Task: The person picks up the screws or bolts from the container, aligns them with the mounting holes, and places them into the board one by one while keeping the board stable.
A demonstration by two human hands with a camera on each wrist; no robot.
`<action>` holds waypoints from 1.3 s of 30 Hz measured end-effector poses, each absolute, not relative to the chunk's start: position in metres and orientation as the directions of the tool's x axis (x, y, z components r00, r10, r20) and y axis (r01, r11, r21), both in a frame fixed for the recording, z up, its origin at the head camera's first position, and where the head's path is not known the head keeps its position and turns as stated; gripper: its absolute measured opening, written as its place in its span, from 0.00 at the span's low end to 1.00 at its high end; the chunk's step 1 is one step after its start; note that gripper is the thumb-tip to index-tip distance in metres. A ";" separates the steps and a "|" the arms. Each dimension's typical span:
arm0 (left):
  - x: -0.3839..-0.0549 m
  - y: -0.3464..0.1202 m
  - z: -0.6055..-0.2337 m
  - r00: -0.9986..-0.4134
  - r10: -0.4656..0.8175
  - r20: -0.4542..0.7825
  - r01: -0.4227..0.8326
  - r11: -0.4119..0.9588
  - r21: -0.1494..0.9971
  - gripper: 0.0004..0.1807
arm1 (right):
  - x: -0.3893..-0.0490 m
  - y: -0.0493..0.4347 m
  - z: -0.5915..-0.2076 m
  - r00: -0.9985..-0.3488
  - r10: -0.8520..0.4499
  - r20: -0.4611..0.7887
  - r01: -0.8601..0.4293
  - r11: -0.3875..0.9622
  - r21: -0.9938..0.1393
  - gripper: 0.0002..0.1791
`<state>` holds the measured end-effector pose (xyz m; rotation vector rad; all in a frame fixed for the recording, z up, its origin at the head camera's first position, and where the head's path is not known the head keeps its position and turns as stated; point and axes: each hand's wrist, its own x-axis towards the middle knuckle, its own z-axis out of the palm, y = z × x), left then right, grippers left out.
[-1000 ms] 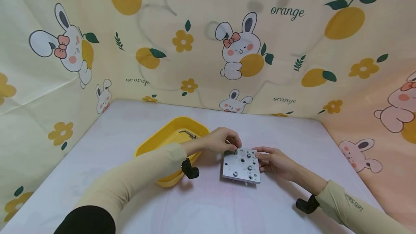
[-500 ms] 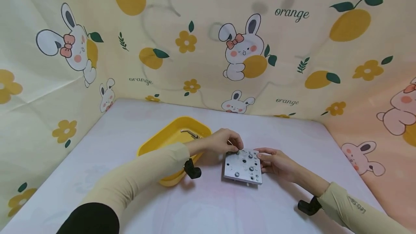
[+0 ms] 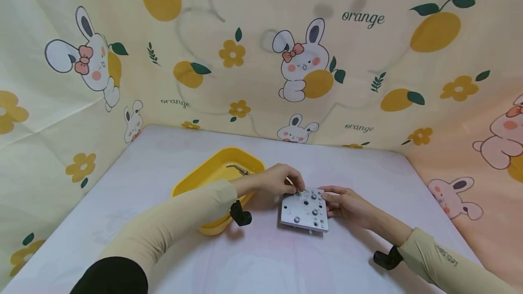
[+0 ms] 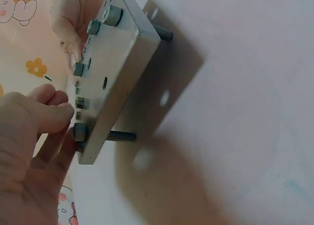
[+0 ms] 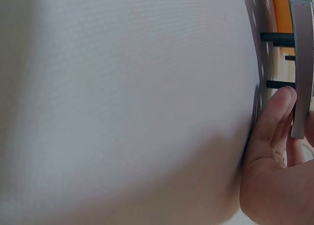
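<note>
A square silvery metal plate (image 3: 304, 210) with holes and several bolts is held tilted just above the table. My right hand (image 3: 345, 205) grips its right edge; in the right wrist view the fingers (image 5: 277, 112) lie under the plate and the thumb is mostly cut off by the frame. At the far left corner, my left hand (image 3: 283, 179) has its thumb and fingers at the head of a bolt (image 4: 80, 132). That bolt's threaded shank (image 4: 121, 136) sticks out below the plate. More shanks (image 5: 277, 37) show underneath in the right wrist view.
A yellow tray (image 3: 184, 185) stands left of the plate, partly behind the left forearm. A bent metal tool (image 3: 237, 168) and other small metal parts lie in it. Printed cloth (image 3: 253, 58) closes off the back and sides of the white table (image 3: 261, 262).
My left fingers have shifted slightly at the plate's corner bolt. My right hand and the plate stay nearly in place; the head view sways a little.
</note>
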<state>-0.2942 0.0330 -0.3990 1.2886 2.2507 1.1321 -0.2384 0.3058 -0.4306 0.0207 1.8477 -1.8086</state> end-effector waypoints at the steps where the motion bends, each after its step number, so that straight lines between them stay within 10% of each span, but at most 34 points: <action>1: -0.293 0.031 -0.397 -0.556 0.822 0.124 0.587 0.282 0.759 0.10 | -0.238 0.306 -0.430 -0.850 -0.359 -0.386 0.376 0.099 -0.921 0.26; 19: -0.299 -0.099 -0.372 -0.794 0.575 0.199 0.510 0.450 0.733 0.07 | -0.212 0.291 -0.412 -0.908 -0.132 -0.398 0.385 0.110 -0.916 0.30; 39: -0.331 -0.108 -0.410 -0.704 0.709 -0.027 0.449 0.475 0.757 0.12 | -0.221 0.299 -0.422 -0.888 -0.234 -0.395 0.387 0.080 -0.918 0.30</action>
